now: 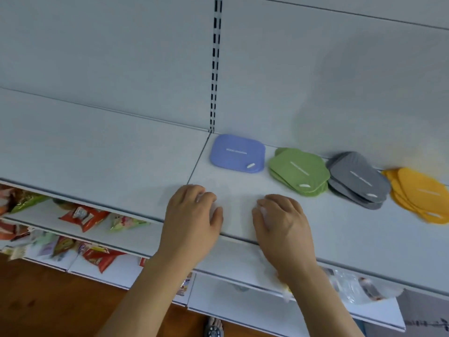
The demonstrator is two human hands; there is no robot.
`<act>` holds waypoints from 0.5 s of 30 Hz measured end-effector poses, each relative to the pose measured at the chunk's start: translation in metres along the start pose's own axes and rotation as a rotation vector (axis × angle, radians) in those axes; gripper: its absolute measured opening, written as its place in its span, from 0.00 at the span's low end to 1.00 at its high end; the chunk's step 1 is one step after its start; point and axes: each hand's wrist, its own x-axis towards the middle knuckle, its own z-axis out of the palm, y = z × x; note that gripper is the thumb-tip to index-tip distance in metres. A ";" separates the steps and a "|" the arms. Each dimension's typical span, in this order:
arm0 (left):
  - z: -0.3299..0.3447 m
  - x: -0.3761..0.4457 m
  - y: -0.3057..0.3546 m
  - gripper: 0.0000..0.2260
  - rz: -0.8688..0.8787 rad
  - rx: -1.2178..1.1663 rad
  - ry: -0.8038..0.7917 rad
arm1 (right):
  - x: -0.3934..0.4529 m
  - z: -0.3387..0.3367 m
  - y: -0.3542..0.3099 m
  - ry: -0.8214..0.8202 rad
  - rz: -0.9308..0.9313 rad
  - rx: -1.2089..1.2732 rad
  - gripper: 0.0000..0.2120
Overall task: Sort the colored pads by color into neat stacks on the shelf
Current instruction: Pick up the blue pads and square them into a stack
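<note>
Four colour stacks lie along the back of the white shelf (121,166): blue pads (237,153), green pads (298,171), grey pads (358,180) and a fanned-out yellow stack (420,194). Nearer the front edge, my left hand (192,215) and my right hand (281,222) rest on the shelf with fingers curled, facing each other. They grip the two sides of a white pad stack (237,212) that barely stands out from the shelf. Something white and crumpled shows under my right wrist.
A slotted upright (215,69) runs up the back panel above the shelf joint. Lower shelves at the left hold snack packets (83,216). A clear plastic bag (349,285) lies on the lower shelf at the right. Wooden floor lies below.
</note>
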 end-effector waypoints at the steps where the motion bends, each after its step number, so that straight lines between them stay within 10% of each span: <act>1: 0.000 0.007 -0.005 0.16 -0.001 0.007 -0.019 | 0.010 0.006 -0.003 -0.002 0.000 0.011 0.11; 15: 0.001 0.075 -0.039 0.18 0.053 -0.063 -0.181 | 0.096 0.059 -0.020 -0.103 0.063 -0.207 0.11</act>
